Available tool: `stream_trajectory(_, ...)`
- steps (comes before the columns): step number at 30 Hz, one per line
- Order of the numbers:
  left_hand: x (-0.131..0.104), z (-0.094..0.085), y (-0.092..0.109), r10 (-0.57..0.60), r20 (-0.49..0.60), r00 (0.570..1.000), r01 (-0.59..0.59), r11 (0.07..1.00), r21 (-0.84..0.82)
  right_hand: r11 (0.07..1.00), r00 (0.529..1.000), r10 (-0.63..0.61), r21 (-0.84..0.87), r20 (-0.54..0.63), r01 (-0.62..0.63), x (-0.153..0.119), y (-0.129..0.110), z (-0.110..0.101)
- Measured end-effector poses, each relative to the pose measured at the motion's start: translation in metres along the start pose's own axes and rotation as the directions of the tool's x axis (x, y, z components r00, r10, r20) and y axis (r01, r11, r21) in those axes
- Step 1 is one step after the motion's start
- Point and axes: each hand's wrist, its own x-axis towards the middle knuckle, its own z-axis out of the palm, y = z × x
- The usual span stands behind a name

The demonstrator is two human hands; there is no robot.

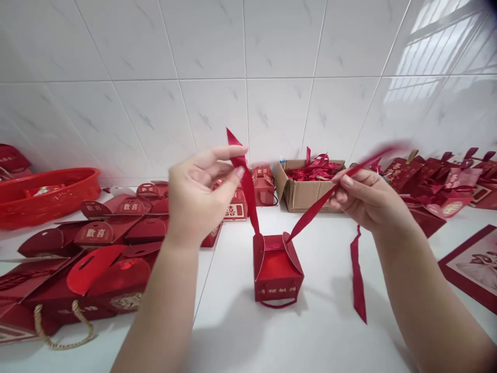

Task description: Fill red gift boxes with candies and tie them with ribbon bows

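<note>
A small red gift box (278, 269) stands upright on the white table, its two curved flaps raised and leaning in at the top. A dark red ribbon (312, 215) runs out of both flaps. My left hand (212, 178) pinches one end of it above and left of the box. Up to the right, my right hand (357, 194) grips the other end, whose tip is blurred. Both ribbon lengths look pulled fairly straight. Gold characters and a thin cord handle show on the box front. A second ribbon piece (357, 280) hangs or lies below my right hand; I cannot tell which.
Many red gift boxes (112, 248) crowd the left side, near a red plastic basin (50, 197). At the tiled wall stands a cardboard box (310, 197) of ribbons. More red boxes (435, 181) and a framed-looking picture (476, 264) are at the right.
</note>
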Motion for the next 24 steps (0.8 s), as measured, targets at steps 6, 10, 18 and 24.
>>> stream_trajectory(6, 0.004, 0.021, -0.006, -0.048, -0.002, 0.999, 0.047, 0.975, -0.217, 0.989, 0.984, -0.119, -0.109, -0.136, 0.104, 0.001, -0.011, 0.022)
stream_trajectory(10, 0.002, 0.025, -0.001, -0.083, -0.041, 0.996, 0.074, 0.978, -0.196, 0.989, 0.978, -0.121, -0.103, -0.169, 0.105, 0.002, -0.021, 0.033)
stream_trajectory(18, -0.005, 0.022, 0.003, -0.094, -0.03, 0.995, 0.09, 0.989, -0.118, 0.969, 0.924, -0.233, -0.155, -0.303, 0.194, 0.004, -0.019, 0.048)
stream_trajectory(24, -0.007, 0.019, 0.003, -0.039, -0.045, 0.998, 0.035, 0.996, -0.086, 0.961, 0.911, -0.277, -0.107, -0.306, 0.256, 0.001, -0.019, 0.057)
